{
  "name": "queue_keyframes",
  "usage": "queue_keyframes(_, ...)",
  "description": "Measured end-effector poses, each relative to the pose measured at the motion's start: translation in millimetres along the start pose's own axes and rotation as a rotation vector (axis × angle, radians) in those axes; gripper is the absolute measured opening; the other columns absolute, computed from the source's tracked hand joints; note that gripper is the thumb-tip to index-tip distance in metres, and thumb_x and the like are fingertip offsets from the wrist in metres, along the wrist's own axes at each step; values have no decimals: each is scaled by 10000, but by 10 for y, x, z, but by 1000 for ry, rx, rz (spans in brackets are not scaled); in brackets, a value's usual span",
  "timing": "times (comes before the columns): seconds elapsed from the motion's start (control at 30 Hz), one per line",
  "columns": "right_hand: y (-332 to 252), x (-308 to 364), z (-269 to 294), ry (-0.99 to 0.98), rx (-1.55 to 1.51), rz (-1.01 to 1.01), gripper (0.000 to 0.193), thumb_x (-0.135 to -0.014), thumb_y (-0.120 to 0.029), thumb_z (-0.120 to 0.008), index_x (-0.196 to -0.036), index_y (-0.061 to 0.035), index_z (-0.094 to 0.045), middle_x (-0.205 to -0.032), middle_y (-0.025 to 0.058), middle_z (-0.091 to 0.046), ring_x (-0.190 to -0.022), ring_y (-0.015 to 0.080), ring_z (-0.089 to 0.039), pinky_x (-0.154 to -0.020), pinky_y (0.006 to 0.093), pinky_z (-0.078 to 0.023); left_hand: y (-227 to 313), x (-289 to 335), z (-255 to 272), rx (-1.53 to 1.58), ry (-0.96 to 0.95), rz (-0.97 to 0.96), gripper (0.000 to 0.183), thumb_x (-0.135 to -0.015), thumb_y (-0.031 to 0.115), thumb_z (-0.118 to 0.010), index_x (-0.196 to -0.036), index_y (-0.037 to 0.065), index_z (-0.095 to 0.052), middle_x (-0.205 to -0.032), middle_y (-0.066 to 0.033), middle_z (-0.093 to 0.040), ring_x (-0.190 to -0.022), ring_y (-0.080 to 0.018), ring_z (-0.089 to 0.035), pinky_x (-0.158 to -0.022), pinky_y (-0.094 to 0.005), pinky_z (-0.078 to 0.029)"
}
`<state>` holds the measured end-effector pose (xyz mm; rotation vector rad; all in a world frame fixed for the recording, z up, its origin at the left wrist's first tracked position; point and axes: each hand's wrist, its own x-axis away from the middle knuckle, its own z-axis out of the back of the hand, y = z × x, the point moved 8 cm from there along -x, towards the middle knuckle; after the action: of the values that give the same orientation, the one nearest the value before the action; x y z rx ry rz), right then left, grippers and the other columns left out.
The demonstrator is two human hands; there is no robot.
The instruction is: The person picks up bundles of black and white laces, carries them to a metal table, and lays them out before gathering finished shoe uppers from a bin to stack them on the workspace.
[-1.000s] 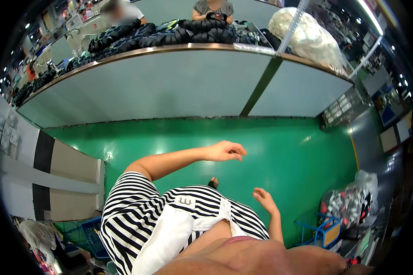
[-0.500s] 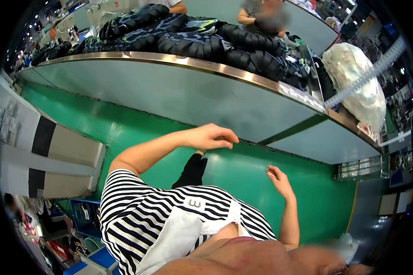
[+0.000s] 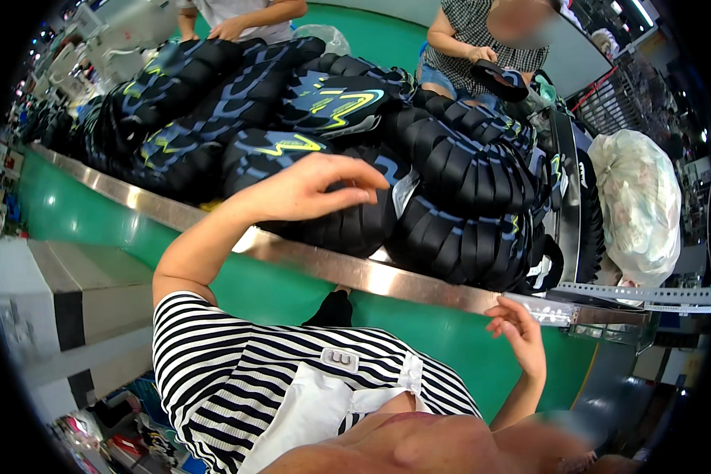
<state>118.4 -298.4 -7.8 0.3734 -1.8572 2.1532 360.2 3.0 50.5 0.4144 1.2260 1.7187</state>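
My left hand (image 3: 324,183) is raised in front of the pile, fingers loosely curved, thumb apart and nothing in them. Behind it lie big bundles of stacked black and blue-grey pieces (image 3: 466,166) with yellow zigzags, resembling shoe uppers. Whether the hand touches the nearest bundle (image 3: 347,229) I cannot tell. By the metal front edge of the table (image 3: 371,276), toward the right, my right hand (image 3: 516,328) hovers empty with its fingers bent and apart. A small black looped piece (image 3: 547,265) hangs near that edge, beyond the right hand.
Across the table, one person's hands (image 3: 229,30) are at the pile's far side; another person holds a black piece (image 3: 499,80). At the right end stand a full translucent bag (image 3: 640,205) and a perforated metal bar (image 3: 648,296). Grey cabinets (image 3: 95,300) are at my left.
The table and its pile now appear much closer and fill more of the view. My left hand has come up in front of the bundles; my right hand has reached the table edge.
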Motion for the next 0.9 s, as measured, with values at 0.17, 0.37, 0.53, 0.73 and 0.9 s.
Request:
queue_keyframes(0.17,-443,-565,357,193,-32,161,366,-965,-116,-519,-1299,33,-500,-996,144,-656,-750,134,-584,-688,253,-473,-583,-576,649,4,96,48,220,-938,103,-575,-1122,-10,-619,-1008,-81,-688,-957,-153,-660,-803,-274,-505)
queue_keyframes(0.37,-772,-1352,716,361,37,172,324,-988,-162,-520,-1247,31,-543,-955,81,-646,-754,94,-547,-696,231,-437,-1491,-1176,1325,90,198,199,246,-937,87,-556,-1146,-32,-604,-1070,-64,-654,-1041,-127,-601,-933,-285,-464)
queue_keyframes(0.53,-1170,-2199,686,336,126,205,283,-973,-151,-539,-1197,14,-591,-973,80,-671,-791,93,-577,-710,235,-464,-2605,-1497,2117,-255,372,312,296,-945,186,-566,-1168,-4,-610,-1094,-81,-660,-1022,-142,-601,-911,-273,-456)
queue_keyframes(0.73,-1400,-3825,185,50,90,158,421,-976,-255,-544,-1296,15,-501,-1226,137,-575,-1103,192,-572,-924,296,-464,-3119,-1747,1685,-596,33,615,602,-960,512,-447,-1356,60,-481,-1276,-190,-567,-1173,-322,-553,-995,-452,-406)
queue_keyframes(0.9,-995,-5038,-353,-73,336,-20,674,-931,-462,-551,-1381,18,-400,-1318,226,-515,-1211,290,-520,-991,377,-427,-2989,-1458,1173,-876,-97,597,708,-943,611,-386,-1433,100,-395,-1347,-244,-485,-1268,-384,-463,-982,-615,-347)
